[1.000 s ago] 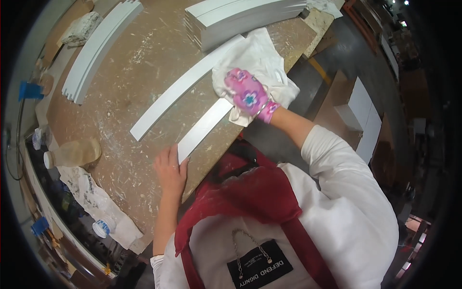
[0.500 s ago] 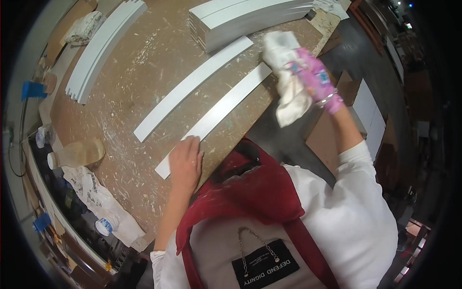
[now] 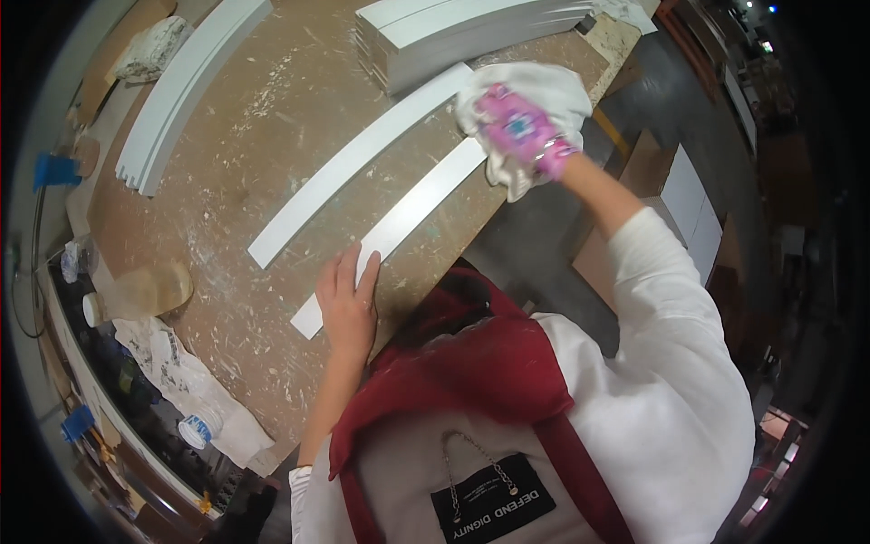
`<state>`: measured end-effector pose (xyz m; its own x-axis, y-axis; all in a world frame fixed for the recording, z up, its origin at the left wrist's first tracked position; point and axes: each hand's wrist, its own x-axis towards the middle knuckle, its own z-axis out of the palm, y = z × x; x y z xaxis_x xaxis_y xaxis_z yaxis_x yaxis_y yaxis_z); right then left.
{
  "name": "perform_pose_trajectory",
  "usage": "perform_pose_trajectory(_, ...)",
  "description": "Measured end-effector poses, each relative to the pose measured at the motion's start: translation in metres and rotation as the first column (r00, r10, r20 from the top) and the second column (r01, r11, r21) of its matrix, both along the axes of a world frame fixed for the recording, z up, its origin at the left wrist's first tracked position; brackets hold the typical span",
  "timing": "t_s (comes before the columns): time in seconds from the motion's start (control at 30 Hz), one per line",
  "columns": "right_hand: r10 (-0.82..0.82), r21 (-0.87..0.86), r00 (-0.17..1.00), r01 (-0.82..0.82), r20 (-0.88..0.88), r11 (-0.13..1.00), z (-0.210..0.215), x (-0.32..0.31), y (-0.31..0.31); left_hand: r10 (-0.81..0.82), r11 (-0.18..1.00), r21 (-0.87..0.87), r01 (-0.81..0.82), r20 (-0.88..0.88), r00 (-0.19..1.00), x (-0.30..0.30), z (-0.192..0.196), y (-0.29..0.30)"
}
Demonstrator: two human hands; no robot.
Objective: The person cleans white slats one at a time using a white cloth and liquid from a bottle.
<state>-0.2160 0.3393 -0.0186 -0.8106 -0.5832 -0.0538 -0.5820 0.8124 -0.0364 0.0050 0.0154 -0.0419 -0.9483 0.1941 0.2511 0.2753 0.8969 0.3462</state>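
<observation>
My bare left hand [image 3: 348, 304] lies across the near end of a white slat [image 3: 408, 220], fingers spread and pressing it to the tabletop. On my right hand [image 3: 524, 127] is a pink patterned glove; it presses a white cloth [image 3: 566, 95] over the far end of that same slat, which the cloth hides. Some motion blur softens the glove. Just beyond, roughly parallel, lies a second white slat [image 3: 353, 172]; its far end touches or passes close to the cloth.
A tall stack of white slats [image 3: 453, 36] stands at the table's far side. More slats [image 3: 186, 100] lie at the left, near a jug of yellowish liquid [image 3: 149, 288] and a white cup [image 3: 198, 428] on a stained cloth [image 3: 172, 363]. Cardboard boxes [image 3: 666, 199] sit beyond the table's right edge.
My right hand has swung left with the cloth, from beside the slat onto its far end. My left hand's fingers have spread and stretched forward on the slat.
</observation>
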Motion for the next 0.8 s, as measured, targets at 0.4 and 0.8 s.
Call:
perform_pose_trajectory(0.4, -0.176, -0.585, 0.984, 0.15, 0.012, 0.797, -0.023, 0.004, 0.005, -0.029, 1.0, -0.007, 0.029, 0.016, 0.999, -0.002, 0.0, -0.003)
perform_pose_trajectory(0.8, -0.314, 0.008, 0.949, 0.314, 0.021, 0.949, -0.003, -0.031, 0.029, -0.04, 0.999, -0.022, 0.039, -0.018, 0.999, -0.001, -0.001, -0.004)
